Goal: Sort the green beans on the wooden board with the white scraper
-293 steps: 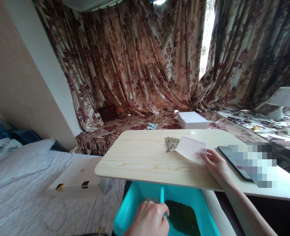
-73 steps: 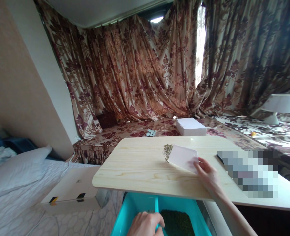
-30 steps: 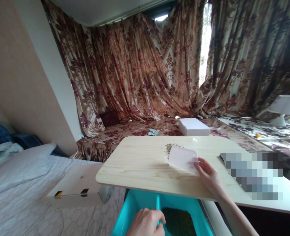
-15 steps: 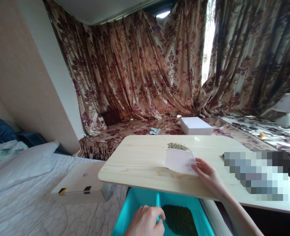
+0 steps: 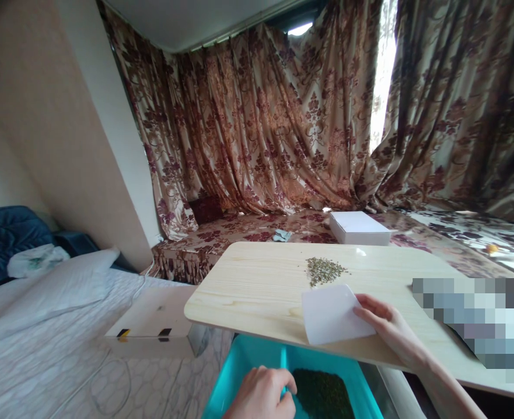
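My right hand (image 5: 383,320) pinches a white card (image 5: 335,317) by its right edge, fingers over thumb. The card is slightly tilted at the front of a pale wooden tabletop (image 5: 243,285). Just beyond it lies a loose pile of small greenish-brown dried bits (image 5: 324,271). Below the table's front edge, my left hand (image 5: 263,393) is over a teal bin (image 5: 228,372) near its divider, with fingers curled and thumb close to the index finger. Whatever the fingers hold is hidden. A dark green mass of similar bits (image 5: 324,393) fills the bin's right compartment.
A blurred-out object (image 5: 479,326) lies on the table's right side. Behind the table, a white box (image 5: 359,227) and a small grey-blue cloth (image 5: 282,235) rest on a patterned surface. At left, a flat white carton (image 5: 152,326) sits on the bed (image 5: 56,326).
My right hand has drawn the card away from the pile toward the table's front edge. The pile looks more spread out. My left hand keeps its place over the bin. The view has shifted slightly.
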### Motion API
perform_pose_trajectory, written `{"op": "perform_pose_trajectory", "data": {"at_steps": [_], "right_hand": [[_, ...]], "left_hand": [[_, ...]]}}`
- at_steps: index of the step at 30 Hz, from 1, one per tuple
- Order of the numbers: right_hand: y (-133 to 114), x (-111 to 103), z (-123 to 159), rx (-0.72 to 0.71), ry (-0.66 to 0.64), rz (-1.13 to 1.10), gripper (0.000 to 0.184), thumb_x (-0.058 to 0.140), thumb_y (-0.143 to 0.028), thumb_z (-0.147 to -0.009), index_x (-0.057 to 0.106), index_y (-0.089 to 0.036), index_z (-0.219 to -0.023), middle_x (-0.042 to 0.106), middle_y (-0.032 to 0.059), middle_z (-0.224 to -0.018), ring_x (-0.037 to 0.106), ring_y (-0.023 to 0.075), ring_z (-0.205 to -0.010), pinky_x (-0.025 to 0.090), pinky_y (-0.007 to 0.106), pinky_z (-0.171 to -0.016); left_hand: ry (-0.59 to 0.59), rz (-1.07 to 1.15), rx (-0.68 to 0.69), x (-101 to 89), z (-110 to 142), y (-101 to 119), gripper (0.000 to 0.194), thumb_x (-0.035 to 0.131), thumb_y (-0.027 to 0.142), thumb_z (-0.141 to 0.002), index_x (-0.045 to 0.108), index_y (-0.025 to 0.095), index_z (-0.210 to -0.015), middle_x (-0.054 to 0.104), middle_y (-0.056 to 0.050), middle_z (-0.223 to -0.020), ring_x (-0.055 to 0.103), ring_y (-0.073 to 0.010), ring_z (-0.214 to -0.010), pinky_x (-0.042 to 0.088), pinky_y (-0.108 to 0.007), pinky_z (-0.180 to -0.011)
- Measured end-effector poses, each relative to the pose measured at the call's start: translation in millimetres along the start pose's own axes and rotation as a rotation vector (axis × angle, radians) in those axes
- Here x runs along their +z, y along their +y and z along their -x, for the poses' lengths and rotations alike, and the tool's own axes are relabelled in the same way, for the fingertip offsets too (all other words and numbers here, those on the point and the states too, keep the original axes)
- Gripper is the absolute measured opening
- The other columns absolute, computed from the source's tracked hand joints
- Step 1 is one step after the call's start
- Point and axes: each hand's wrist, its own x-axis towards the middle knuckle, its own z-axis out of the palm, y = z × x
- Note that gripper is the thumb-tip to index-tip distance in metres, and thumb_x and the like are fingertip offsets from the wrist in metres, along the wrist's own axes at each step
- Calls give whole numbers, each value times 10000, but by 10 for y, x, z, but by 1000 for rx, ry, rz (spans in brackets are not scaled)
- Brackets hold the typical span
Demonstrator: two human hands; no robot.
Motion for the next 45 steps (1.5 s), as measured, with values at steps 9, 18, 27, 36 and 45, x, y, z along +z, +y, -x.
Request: {"op": "perform_pose_trajectory", "data": {"at_steps": [9,18,27,36,45], "right_hand": [[3,24,-30,17,219,-51,282,719,-481,-567,719,-235,-704,771,54,-765,710,306,-820,574,342,-694],[-87,37,16,-1,237,8,324,687,-500,-582,745,-220,-734,778,61,-794,717,313,-814,581,356,-716],[-87,37,27,13,230,-4,327,690,-497,-593,747,-213,-745,777,76,-840,705,331,-890,564,380,-791],[-44,18,17,4,234,-28,311,705,-489,-588,742,-216,-731,777,75,-836,712,311,-829,562,373,-794],[-36,28,5,13,241,-26,321,706,-485,-588,744,-208,-747,775,71,-801,715,303,-813,566,368,-777]], "left_hand": [[-29,-53,-12,-35,-7,78,409,437,180,-788,697,236,-1100,688,-64,-1079,574,-244,-1064,405,-321,-939],[-33,-71,-1,46,-65,2,398,451,204,-783,697,250,-1092,689,-57,-1067,579,-251,-1053,409,-325,-929],[-43,-74,-18,25,-55,39,395,456,192,-793,697,258,-1099,692,-48,-1068,580,-252,-1051,412,-330,-934],[-49,-75,-4,42,-57,34,399,454,196,-789,697,247,-1102,690,-67,-1077,585,-262,-1055,415,-338,-935],[-54,-68,-6,26,-57,44,399,451,191,-796,691,248,-1110,687,-64,-1085,579,-254,-1062,409,-333,-942]]}}
